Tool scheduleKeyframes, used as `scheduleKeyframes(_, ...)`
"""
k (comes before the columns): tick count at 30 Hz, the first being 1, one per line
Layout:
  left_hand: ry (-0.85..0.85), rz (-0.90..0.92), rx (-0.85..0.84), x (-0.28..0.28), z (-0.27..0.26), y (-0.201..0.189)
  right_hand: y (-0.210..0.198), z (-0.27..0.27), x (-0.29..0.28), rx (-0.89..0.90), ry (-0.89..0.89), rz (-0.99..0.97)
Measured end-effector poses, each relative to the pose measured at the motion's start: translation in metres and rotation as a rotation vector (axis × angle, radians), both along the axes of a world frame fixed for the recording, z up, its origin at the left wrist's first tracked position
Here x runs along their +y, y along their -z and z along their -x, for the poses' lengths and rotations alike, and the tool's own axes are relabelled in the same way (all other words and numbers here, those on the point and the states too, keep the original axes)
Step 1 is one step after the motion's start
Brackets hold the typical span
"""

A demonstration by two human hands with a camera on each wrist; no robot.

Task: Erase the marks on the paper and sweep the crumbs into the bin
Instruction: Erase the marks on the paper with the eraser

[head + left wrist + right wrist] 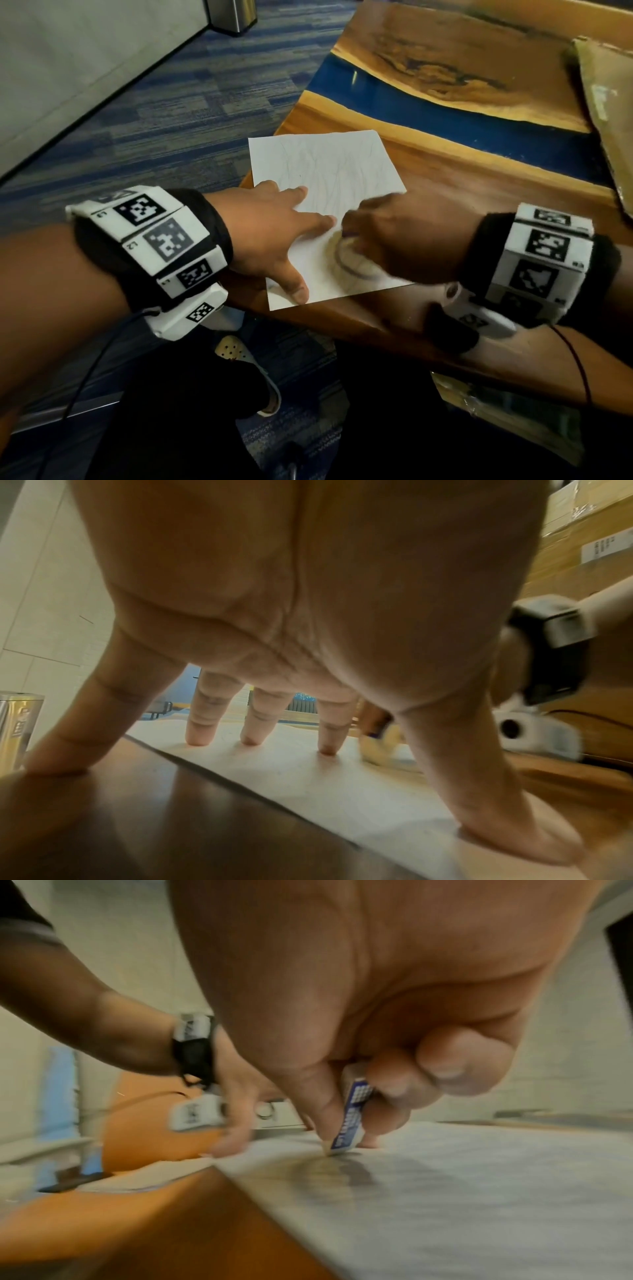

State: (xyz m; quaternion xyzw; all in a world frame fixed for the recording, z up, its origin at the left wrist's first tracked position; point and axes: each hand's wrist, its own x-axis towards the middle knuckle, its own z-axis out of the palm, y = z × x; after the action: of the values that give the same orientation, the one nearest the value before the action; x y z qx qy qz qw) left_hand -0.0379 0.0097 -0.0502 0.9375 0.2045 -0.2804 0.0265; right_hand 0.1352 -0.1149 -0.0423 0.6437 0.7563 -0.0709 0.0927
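Eraser [350,1125] — right-wrist view only.

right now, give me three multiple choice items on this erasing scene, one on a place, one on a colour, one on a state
1. Where does the left hand rest?
A. on the cardboard
B. on the left part of the paper
C. on the floor

2. What colour is the sleeve of the eraser?
A. blue and white
B. red
C. green

3. What is the right hand doing?
A. lying flat and holding nothing
B. pinching the eraser with its tip on the paper
C. holding a pencil

Answers:
1 B, the spread fingers press the sheet on the table.
2 A, the right wrist view shows blue print on white.
3 B, thumb and fingers clasp it over a dark smudge.
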Motion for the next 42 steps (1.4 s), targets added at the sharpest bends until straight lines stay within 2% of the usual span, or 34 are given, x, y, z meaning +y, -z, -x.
scheduleKeyframes(2, -0.004, 0.002, -0.001, 0.000, -0.001, 0.000, 0.001, 0.024, -0.012, 0.079, -0.193, 0.064)
scheduleKeyframes(3, -0.002, 0.002, -0.001, 0.000, -0.001, 0.000, 0.001, 0.026, -0.013, 0.097, -0.217, 0.090)
scheduleKeyframes(6, -0.002, 0.008, 0.002, 0.001, -0.001, 0.000, -0.002, -0.006, 0.000, 0.033, -0.018, 0.041)
scheduleKeyframes(8, -0.001, 0.004, 0.006, 0.001, 0.000, 0.000, -0.001, -0.014, 0.001, -0.047, 0.024, -0.006)
scheduleKeyframes(11, -0.001, 0.005, 0.002, 0.002, 0.000, 0.001, 0.001, 0.018, -0.014, 0.051, -0.217, 0.070)
scheduleKeyframes(12, 0.001, 0.004, -0.001, 0.002, -0.001, 0.001, 0.001, 0.022, -0.016, 0.062, -0.243, 0.090)
scheduleKeyframes(13, 0.003, 0.004, -0.004, 0.002, -0.001, 0.001, 0.000, 0.016, -0.012, 0.062, -0.208, 0.079)
scheduleKeyframes(15, 0.006, 0.004, -0.006, 0.001, -0.001, 0.001, -0.001, -0.006, 0.000, 0.007, -0.022, 0.041)
scheduleKeyframes(17, 0.008, -0.001, -0.001, 0.001, -0.001, 0.002, 0.000, -0.016, 0.001, -0.049, 0.049, -0.009)
scheduleKeyframes(21, 0.013, -0.007, -0.001, 0.002, -0.001, 0.002, 0.005, 0.021, -0.017, 0.052, -0.189, 0.055)
scheduleKeyframes(22, 0.015, -0.007, 0.000, 0.002, -0.001, 0.002, 0.003, 0.019, -0.016, 0.060, -0.178, 0.069)
scheduleKeyframes(24, 0.013, -0.007, 0.004, 0.002, -0.002, 0.002, 0.002, -0.003, -0.004, 0.026, -0.009, 0.050)
scheduleKeyframes(26, 0.012, -0.006, 0.008, 0.002, -0.001, 0.002, 0.001, -0.018, 0.000, -0.030, 0.065, 0.000)
scheduleKeyframes(28, 0.015, -0.004, 0.011, 0.003, -0.001, 0.003, 0.001, -0.004, -0.007, -0.003, -0.011, 0.023)
scheduleKeyframes(30, 0.012, 0.000, 0.008, 0.004, -0.002, 0.002, 0.001, 0.020, -0.017, 0.065, -0.188, 0.072)
scheduleKeyframes(31, 0.011, 0.001, 0.007, 0.005, -0.002, 0.002, 0.001, 0.021, -0.016, 0.066, -0.203, 0.082)
scheduleKeyframes(35, 0.012, -0.005, 0.008, 0.004, -0.003, 0.003, -0.002, -0.019, 0.006, -0.038, 0.063, 0.036)
scheduleKeyframes(37, 0.009, -0.008, 0.013, 0.004, -0.004, 0.003, -0.001, -0.012, 0.000, -0.020, 0.016, 0.042)
scheduleKeyframes(40, 0.001, 0.000, 0.015, 0.004, -0.005, 0.002, 0.000, 0.014, -0.014, 0.089, -0.184, 0.125)
scheduleKeyframes(42, -0.003, 0.005, 0.006, 0.005, -0.006, 0.003, -0.003, -0.003, -0.001, 0.044, -0.074, 0.117)
